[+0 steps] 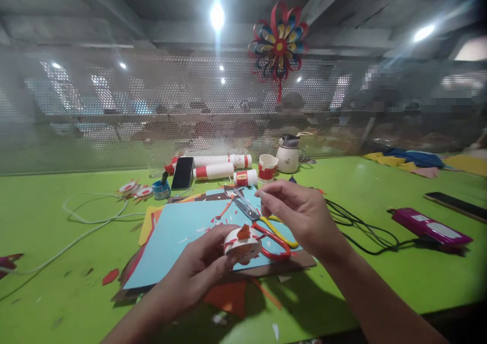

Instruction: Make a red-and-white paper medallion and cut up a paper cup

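My left hand (pixel 203 265) is closed round the side of a small round white paper craft (pixel 243 247), which has red trim and an orange folded piece on top. To its right my right hand (pixel 304 217) hovers above the scissors, thumb and fingertips pinched together; whatever is between them, if anything, is too small to make out. The scissors (pixel 247 209), with one red and one yellow handle, lie on a light blue sheet of paper (pixel 167 247) strewn with tiny red and white scraps. Under the near edge of the stack is an orange paper piece (pixel 230 298).
Behind the paper are white-and-red paper tubes (pixel 215 171), a phone (pixel 183 173), a blue jar (pixel 161 190), a paper cup (pixel 268 168) and a jug (pixel 288 154). Two small round crafts (pixel 128 186) lie left. A magenta device (pixel 429 226) with black cable sits right. A perforated screen (pixel 171 126) bounds the table.
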`<state>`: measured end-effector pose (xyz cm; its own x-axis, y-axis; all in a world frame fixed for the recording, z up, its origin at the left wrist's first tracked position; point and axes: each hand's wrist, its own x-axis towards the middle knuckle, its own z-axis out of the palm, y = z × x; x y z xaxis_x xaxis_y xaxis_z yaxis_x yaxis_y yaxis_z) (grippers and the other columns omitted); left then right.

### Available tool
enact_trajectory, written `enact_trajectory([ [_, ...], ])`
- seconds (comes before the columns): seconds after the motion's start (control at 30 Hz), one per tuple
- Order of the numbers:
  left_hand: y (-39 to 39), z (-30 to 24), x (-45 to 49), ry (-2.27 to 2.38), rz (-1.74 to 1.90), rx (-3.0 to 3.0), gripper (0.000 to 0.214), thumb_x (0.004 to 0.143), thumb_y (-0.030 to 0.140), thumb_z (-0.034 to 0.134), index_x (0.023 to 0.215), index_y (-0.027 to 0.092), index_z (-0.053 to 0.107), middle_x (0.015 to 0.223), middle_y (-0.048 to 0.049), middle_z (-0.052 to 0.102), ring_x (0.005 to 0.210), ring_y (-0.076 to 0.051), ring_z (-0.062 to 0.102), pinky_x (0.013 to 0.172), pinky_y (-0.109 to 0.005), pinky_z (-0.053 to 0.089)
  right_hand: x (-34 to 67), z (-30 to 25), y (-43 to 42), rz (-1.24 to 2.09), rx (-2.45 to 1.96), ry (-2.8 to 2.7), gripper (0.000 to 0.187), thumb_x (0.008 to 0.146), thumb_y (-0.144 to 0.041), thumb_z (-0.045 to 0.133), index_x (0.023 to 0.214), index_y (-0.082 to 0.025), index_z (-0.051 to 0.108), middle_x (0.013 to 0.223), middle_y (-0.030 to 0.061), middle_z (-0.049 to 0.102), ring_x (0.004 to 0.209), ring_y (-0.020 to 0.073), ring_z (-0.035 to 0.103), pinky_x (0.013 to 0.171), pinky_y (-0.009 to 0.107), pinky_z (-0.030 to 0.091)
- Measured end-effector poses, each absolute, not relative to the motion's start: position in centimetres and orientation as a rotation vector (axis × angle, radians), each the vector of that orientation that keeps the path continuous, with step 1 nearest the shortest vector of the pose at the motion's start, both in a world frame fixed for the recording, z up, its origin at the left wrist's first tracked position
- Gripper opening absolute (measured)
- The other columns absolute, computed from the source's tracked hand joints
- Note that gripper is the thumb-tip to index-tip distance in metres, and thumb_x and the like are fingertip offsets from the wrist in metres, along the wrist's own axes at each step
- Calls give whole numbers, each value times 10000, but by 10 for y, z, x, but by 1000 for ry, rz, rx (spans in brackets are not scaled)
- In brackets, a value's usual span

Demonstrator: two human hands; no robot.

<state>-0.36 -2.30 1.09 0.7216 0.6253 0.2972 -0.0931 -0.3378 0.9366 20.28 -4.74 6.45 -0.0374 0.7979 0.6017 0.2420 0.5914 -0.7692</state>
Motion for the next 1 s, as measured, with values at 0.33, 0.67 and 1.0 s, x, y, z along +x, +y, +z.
enact_trajectory([
  [0.33,-23,13,-7,463,817,1933,323,920,264,461,1233,317,517,1187,-36,611,1081,-201,575,919,-324,444,207,68,-53,562,-857,-1905,112,867,-223,570,842,-157,656,800,27,621,742,130,569,696,287,458],
  [0.67,-25,15,-4,524,908,1989,299,910,239,475,1199,272,545,1150,-55,610,1000,-184,589,876,-308,462,214,76,-59,512,-914,-2013,154,824,-281,638,939,-177,636,907,50,633,839,166,586,760,312,481],
  [1.0,-25,10,-5,467,964,1975,320,909,228,474,1226,251,521,1185,-69,593,1063,-197,563,911,-315,447,208,69,-53,448,-913,-2139,79,803,-139,632,877,-146,657,795,46,622,725,151,572,667,295,483],
])
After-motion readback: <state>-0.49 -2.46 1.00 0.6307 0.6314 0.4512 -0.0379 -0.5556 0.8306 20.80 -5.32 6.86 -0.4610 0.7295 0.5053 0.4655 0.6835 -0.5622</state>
